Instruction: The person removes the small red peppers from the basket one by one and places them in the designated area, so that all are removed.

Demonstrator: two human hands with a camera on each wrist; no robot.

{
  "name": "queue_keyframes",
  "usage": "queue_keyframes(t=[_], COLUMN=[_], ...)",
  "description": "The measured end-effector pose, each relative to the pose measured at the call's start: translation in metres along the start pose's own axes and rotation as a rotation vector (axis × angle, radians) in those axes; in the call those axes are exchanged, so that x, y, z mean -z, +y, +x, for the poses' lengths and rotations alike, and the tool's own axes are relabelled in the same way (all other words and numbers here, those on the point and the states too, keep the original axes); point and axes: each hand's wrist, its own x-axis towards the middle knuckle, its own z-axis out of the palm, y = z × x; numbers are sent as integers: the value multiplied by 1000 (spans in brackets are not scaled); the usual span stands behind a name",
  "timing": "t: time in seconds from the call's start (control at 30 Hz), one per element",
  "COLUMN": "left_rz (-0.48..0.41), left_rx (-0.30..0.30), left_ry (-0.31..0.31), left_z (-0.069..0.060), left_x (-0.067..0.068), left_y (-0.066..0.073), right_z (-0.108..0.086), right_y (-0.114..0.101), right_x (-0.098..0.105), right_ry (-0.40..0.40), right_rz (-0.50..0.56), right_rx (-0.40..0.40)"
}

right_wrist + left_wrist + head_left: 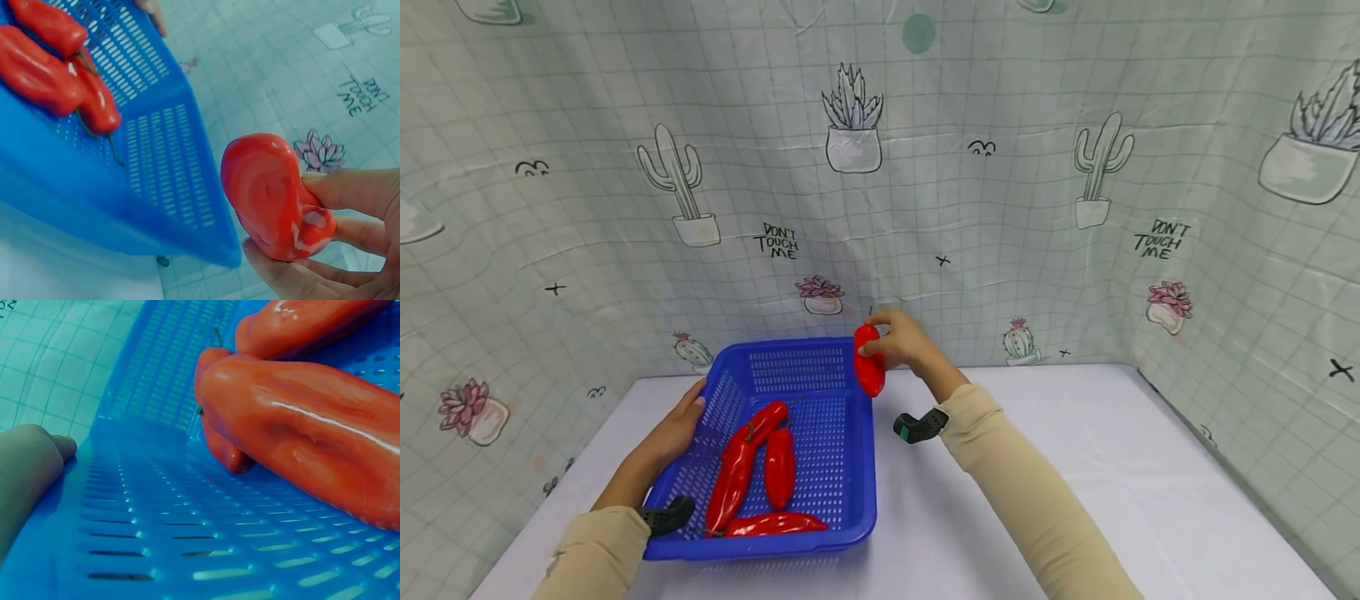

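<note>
A red chili pepper with a thin stem hangs upright in my right hand, pinched between thumb and fingers at the blue basket's far right corner. The right wrist view shows this pepper from its blunt end, with fingers round one side. My left hand grips the left rim of the blue plastic basket; part of that hand shows along the rim in the left wrist view. Several red peppers lie inside, among them a short one and a long one along the near wall.
The basket stands on a white tabletop, left of its middle. A grid-patterned cloth printed with cacti hangs behind and along both sides. Dark bands are worn on both wrists.
</note>
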Motion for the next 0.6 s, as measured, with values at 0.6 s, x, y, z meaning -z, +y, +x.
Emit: queue_keyframes(t=[0.6], left_rz=[14], left_rx=[-13], left_ry=[14], left_z=[-2], left_x=[0], left_y=[-1], right_z=[-5], right_y=[36], right_x=[8], right_ry=[5], right_rz=[47], right_rx=[-54])
